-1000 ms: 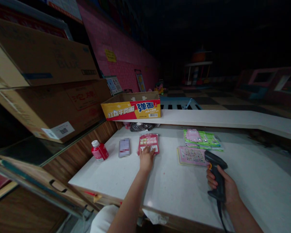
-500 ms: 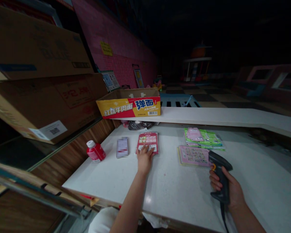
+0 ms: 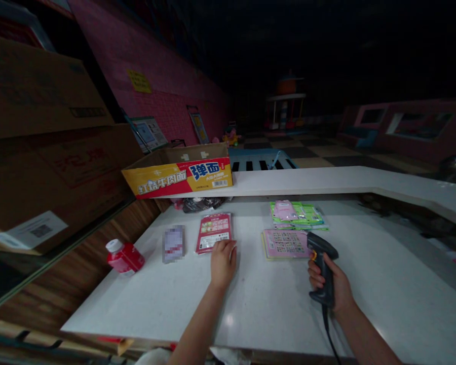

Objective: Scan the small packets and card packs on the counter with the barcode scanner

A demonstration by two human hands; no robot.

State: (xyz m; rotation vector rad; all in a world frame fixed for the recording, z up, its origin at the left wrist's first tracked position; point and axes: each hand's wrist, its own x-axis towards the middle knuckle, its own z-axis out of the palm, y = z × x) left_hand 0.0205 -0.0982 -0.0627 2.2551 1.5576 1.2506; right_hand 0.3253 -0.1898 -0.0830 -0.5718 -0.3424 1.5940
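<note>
While carton point(image 3: 182, 177) gapes, capped bottle point(image 3: 126, 257), held scanner point(image 3: 327, 280)

The person's left hand point(image 3: 223, 263) has slid back from the red packet's point(image 3: 215, 230) printed face to its near edge, fingers point(image 3: 221, 247) drawn closer together.

Scanner point(image 3: 322, 246) matt plastic; red packet point(image 3: 214, 229) glossy; countertop point(image 3: 269, 299) smooth, faintly shiny.
</note>
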